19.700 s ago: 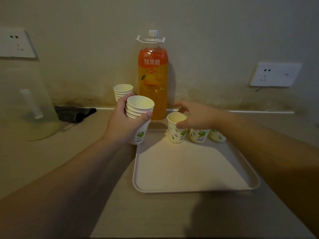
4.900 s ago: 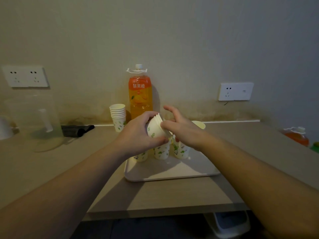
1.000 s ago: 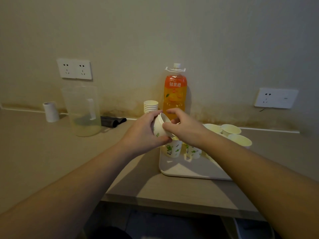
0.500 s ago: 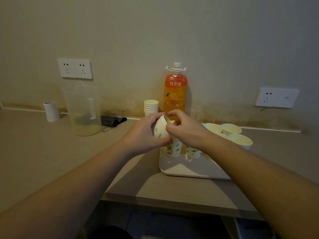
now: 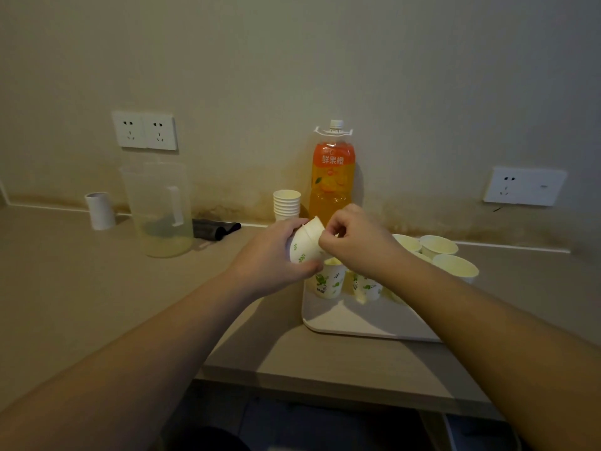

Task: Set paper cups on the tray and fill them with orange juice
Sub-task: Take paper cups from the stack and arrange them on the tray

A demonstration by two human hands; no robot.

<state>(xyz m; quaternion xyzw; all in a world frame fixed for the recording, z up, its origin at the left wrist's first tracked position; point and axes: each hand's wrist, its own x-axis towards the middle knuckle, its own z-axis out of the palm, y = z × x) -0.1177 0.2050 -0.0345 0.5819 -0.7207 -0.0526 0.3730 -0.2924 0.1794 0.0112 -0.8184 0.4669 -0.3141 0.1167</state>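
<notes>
- Left hand (image 5: pixel 276 258) is wrapping its fingers around a small nested stack of cups (image 5: pixel 305 244), holding it tilted with the rims pointing right, above the tray's left edge.
- Right hand (image 5: pixel 353 240) is pinching at the rim of the top cup, thumb and forefinger together; looks like it's peeling one cup off the stack. Exact contact is partly hidden by the knuckles.
- Tray (image 5: pixel 351 322) is sitting on the counter (image 5: pixel 81 288), already carrying several upright cups (image 5: pixel 328 279) along its far side; all are looking empty from here.
- Juice bottle (image 5: pixel 332 177) is standing against the wall behind the tray, cap on, not yet touched. A spare cup stack (image 5: pixel 287 205) is standing just left of it.
- Handling call: the cups are thin paper, very light and easy to crush. Nested ones are probably sticking by friction, so the rolled rim is the stiffest place to pinch; squeezing the sidewall would likely ovalise it and jam the stack tighter.
- Empty cups will be tipping easily, so each is needing setting down flat on its base.
- Bottle is looking large, full and heavy; it's wanting a firm grip round the body, likely with the second hand steadying it for the pour.
</notes>
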